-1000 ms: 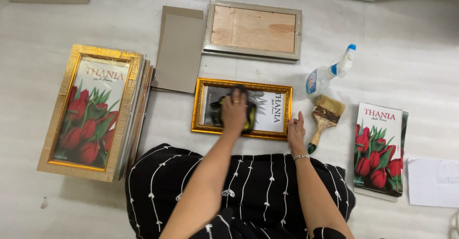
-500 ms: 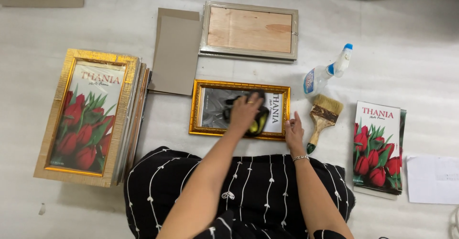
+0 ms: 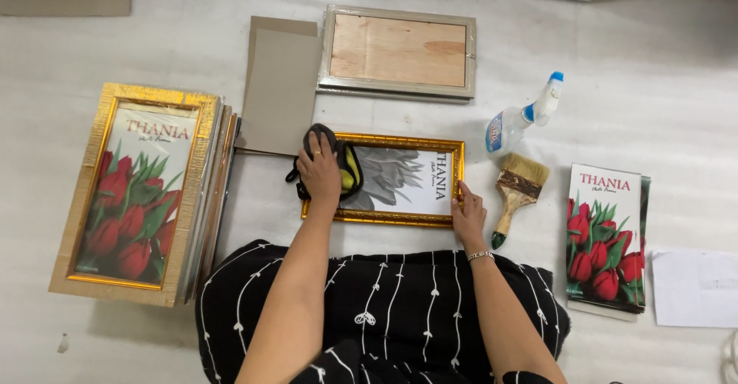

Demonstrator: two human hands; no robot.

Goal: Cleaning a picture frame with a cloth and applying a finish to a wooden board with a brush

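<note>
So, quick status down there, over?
Left hand pressing dark cloth on gold frame. Right hand steadying frame's corner. Brush, spray bottle beside, nothing blocking.

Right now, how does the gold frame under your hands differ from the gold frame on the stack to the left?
The gold frame under the hands lies crosswise and shows a grey flower print; the stacked gold frame lies lengthwise and shows red tulips. The first looks smaller and lies on the floor, a cloth pressed on it; the second tops a pile, untouched. Both have ornate gold borders.

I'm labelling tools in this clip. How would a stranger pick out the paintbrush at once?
Find the gold frame under the person's hands. Just past its right end, beyond the right hand, lies the paintbrush, below the spray bottle. It alone has pale bristles and a wooden handle.
</note>
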